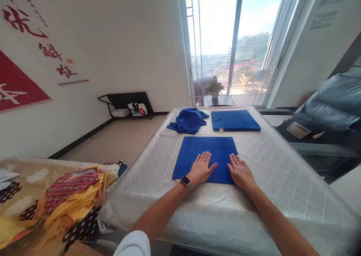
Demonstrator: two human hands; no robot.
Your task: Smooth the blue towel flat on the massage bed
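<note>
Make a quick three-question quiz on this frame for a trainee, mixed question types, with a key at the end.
1. True or false: the watch is on the right wrist.
2. Seen from the wearer, where is the crumpled blue cloth relative to the rear folded cloth?
A) On top of it
B) To its left
C) To its right
3. How does each hand rest on the front folded cloth?

Key
1. False; it is on the left.
2. B
3. The left hand lies palm down on it; the right hand is palm down at its right edge.
</note>
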